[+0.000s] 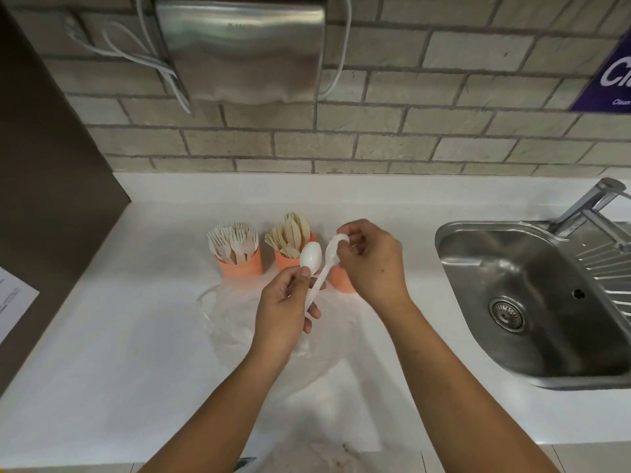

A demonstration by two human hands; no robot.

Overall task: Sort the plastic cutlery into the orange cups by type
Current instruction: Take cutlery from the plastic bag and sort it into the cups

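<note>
Three orange cups stand in a row on the white counter. The left cup [240, 266] is full of forks, the middle cup [285, 260] holds knives, and the right cup [343, 279] is mostly hidden behind my right hand. My left hand [285, 307] grips a white plastic spoon [310, 256] by its handle, bowl upward. My right hand [370, 259] pinches the bowl of a second white spoon [329, 256] above the right cup. The two spoon handles cross between my hands.
A clear plastic bag [225, 319] lies on the counter [119, 336] under my left hand. A steel sink [532, 302] with a tap [594, 206] is at the right. A metal dispenser [239, 49] hangs on the brick wall. Paper [13, 302] lies at the left edge.
</note>
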